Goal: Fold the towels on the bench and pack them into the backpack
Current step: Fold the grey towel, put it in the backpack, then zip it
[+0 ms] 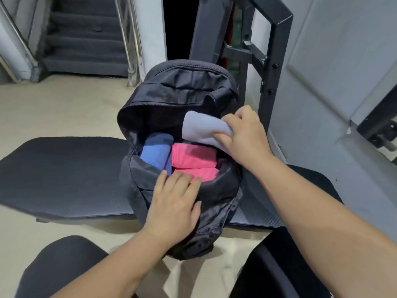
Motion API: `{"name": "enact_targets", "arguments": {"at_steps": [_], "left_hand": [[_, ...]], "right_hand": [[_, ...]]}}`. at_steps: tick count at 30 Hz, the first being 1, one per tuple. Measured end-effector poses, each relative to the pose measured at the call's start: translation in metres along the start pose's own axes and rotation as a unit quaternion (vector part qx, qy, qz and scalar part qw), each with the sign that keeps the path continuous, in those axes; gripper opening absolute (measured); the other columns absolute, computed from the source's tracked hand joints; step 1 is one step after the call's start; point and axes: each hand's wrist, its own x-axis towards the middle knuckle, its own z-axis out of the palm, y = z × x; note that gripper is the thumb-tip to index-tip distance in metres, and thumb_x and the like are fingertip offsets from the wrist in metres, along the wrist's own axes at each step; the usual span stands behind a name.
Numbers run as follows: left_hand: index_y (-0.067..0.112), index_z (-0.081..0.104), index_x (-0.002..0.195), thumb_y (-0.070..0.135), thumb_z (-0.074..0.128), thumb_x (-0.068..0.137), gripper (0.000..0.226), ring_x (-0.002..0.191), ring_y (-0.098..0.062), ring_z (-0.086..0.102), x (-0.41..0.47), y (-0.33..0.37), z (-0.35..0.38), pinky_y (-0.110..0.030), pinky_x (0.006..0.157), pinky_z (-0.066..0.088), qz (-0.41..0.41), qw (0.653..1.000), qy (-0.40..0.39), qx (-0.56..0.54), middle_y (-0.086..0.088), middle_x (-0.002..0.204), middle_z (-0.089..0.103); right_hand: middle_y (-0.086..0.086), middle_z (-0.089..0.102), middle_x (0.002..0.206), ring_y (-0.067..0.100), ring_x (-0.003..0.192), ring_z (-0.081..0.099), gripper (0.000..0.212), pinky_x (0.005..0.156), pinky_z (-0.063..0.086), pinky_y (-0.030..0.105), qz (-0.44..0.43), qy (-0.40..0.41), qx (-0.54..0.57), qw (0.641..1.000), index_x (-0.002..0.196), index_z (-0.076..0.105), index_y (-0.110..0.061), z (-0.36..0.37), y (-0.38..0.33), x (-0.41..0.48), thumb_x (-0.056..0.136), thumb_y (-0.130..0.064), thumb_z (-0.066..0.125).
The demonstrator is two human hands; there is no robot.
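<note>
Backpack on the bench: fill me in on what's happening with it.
A person is packing folded towels into the open black backpack, which stands on the bench. The right hand grips a folded grey towel at the bag's opening, not yet tucked in. The left hand rests flat on the front rim, fingers straight. A blue towel and pink towels already sit inside.

The backpack (189, 91) is thin black woven cloth, crinkled, with a faint sheen. The grey towel (202, 127), the blue towel (156, 151) and the pink towels (193, 155) are soft, matt, fuzzy cloth. The table (64, 173) has a dark padded cover, finely ribbed and slightly glossy. The frame (279, 39) behind is matt black painted metal; the handrail (126, 35) is bright polished metal. The floor (64, 108) is smooth and pale.
</note>
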Motion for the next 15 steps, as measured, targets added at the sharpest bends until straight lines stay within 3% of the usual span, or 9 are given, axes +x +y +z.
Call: {"name": "enact_targets", "arguments": {"at_steps": [3,8,12,15], "left_hand": [[0.012,0.065,0.123,0.033,0.063,0.082,0.047,0.114,-0.031,0.058,-0.011,-0.014,-0.001,-0.059,0.111,0.032,0.001,1.0,0.02,0.006,-0.004,0.115,0.064],[0.013,0.067,0.119,0.019,0.066,0.083,0.036,0.096,-0.028,0.061,-0.027,-0.021,0.008,-0.056,0.106,0.038,0.055,0.995,0.078,-0.017,-0.001,0.105,0.066],[0.013,0.07,0.12,0.007,0.057,0.081,0.042,0.092,-0.027,0.062,-0.036,-0.031,0.014,-0.051,0.102,0.04,0.099,0.991,0.085,-0.018,-0.001,0.105,0.068],[0.015,0.07,0.119,0.006,0.053,0.082,0.042,0.09,-0.026,0.063,-0.044,-0.032,0.018,-0.05,0.103,0.04,0.114,0.99,0.076,-0.022,0.0,0.104,0.068]], "right_hand": [[0.002,0.057,0.11,0.025,0.102,0.055,0.034,0.082,0.048,0.04,-0.059,-0.115,0.051,0.99,0.108,0.07,-0.022,-0.01,-0.008,-0.007,0.085,-0.046,0.072],[-0.009,0.066,0.107,0.014,0.1,0.06,0.033,0.09,0.05,0.037,-0.021,-0.336,0.142,0.931,0.111,0.068,-0.025,-0.008,-0.029,0.017,0.089,-0.05,0.069],[-0.013,0.06,0.106,0.015,0.099,0.058,0.034,0.076,0.044,0.024,-0.051,-0.498,0.048,0.864,0.117,0.067,-0.027,0.02,-0.041,0.021,0.093,-0.052,0.063],[-0.01,0.065,0.108,0.019,0.102,0.063,0.03,0.088,0.052,0.033,-0.08,-0.588,-0.004,0.804,0.112,0.067,-0.034,0.042,-0.053,0.019,0.089,-0.055,0.067]]}}
